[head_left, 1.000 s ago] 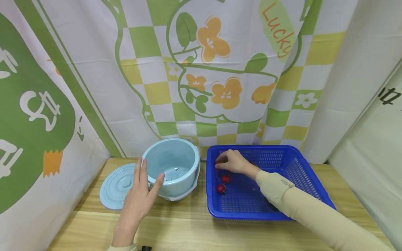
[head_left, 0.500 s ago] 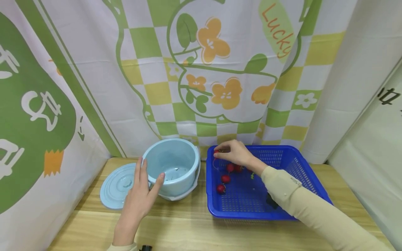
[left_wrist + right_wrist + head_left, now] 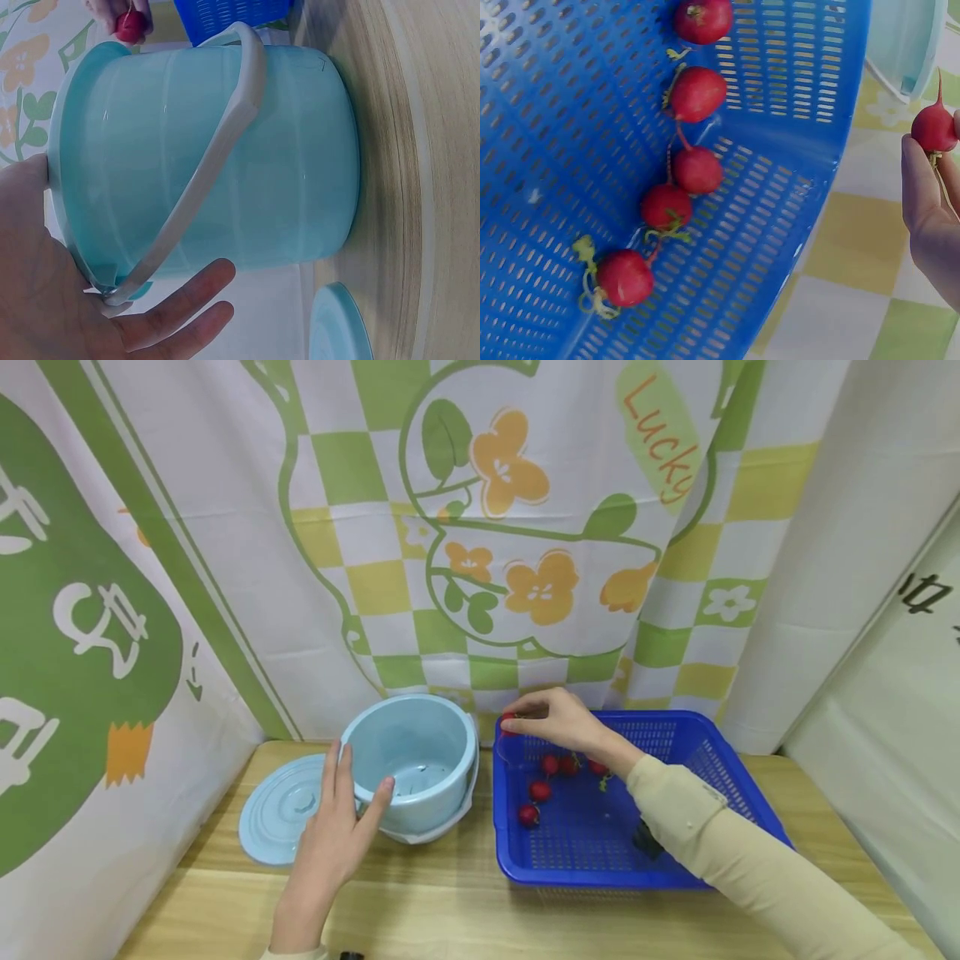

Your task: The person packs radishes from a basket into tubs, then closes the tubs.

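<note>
My right hand (image 3: 566, 727) pinches a red radish (image 3: 933, 127) between thumb and fingertips, above the left back corner of the blue basket (image 3: 600, 880). The radish's thin root points up in the right wrist view. Several other radishes (image 3: 697, 94), some with small green leaves, lie inside the basket. My left hand (image 3: 337, 835) is spread at the near left side of a light blue bucket (image 3: 442, 800), its thumb at the rim and two fingers extended along the outside. A few small dark bits (image 3: 422, 770) show on the bucket's floor.
A round light blue lid (image 3: 279, 814) lies on the wooden table (image 3: 420, 902) left of the bucket. The bucket's pale handle (image 3: 202, 176) hangs down its side. Behind stands a patterned curtain (image 3: 517, 668). The basket sits close to the bucket's right.
My right hand has lifted a radish from the basket and moved it up and left to the basket's corner. The left hand stays at the bucket.
</note>
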A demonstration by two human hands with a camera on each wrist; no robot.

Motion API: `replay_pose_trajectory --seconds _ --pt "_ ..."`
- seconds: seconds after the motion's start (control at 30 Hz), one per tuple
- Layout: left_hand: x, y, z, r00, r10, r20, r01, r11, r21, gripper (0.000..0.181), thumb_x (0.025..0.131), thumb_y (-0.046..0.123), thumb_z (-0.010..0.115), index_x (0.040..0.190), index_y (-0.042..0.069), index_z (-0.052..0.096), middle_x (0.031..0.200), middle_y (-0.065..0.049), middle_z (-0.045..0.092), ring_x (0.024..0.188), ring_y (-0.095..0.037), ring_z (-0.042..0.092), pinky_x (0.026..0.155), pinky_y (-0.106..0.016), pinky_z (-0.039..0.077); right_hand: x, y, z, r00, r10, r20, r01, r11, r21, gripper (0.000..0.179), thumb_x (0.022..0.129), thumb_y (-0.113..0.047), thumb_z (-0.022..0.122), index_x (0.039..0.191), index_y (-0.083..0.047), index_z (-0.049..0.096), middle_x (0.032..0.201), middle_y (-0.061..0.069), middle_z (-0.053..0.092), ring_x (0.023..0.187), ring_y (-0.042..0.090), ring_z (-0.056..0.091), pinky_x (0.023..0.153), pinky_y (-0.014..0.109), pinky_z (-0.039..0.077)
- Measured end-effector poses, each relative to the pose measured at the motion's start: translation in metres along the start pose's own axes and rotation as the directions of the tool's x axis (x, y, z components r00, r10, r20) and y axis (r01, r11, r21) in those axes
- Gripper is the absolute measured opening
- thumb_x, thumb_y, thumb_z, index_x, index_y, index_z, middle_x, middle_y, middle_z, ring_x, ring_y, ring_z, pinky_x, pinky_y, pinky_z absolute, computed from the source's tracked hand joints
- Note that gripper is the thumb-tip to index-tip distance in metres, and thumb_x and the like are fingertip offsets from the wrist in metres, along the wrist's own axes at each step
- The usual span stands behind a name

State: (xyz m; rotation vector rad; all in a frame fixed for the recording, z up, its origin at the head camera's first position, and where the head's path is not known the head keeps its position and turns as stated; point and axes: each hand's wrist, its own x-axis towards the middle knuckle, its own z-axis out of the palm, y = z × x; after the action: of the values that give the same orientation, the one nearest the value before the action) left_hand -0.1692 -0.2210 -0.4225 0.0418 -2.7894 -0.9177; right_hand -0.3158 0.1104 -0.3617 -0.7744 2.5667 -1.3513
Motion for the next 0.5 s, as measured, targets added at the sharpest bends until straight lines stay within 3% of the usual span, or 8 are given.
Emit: replay_pose_trajectory --seconds 0.27,0.5 --pt "-0.001 0.001 0.001 1.0 -0.002 0.0 0.002 1.0 -0.004 0.093 0.107 0.069 0.037 0.171 0.012 0.001 0.177 0.004 -0.013 0.113 -0.056 0.064 0.079 -0.064 0.058 0.001 -0.016 0.009 0.999 -0.028 0.024 0.027 0.998 0.052 0.034 0.096 -0.033 0.08 0.122 -0.011 0.08 0.107 -0.002 0.08 0.108 0.018 0.074 0.101 0.045 0.056" --pt "0.001 0.002 0.001 1.0 -0.013 0.002 0.013 1.0 0.003 0.093 0.107 0.069 0.036 0.171 0.013 -0.001 0.177 0.003 -0.015 0.122 -0.064 0.056 0.087 -0.074 0.052 0.008 -0.035 0.023 0.994 -0.102 0.04 0.1 0.994 0.042 0.036 0.096 -0.033 0.081 0.125 -0.013 0.079 0.113 -0.005 0.079 0.113 0.018 0.072 0.103 0.042 0.054"
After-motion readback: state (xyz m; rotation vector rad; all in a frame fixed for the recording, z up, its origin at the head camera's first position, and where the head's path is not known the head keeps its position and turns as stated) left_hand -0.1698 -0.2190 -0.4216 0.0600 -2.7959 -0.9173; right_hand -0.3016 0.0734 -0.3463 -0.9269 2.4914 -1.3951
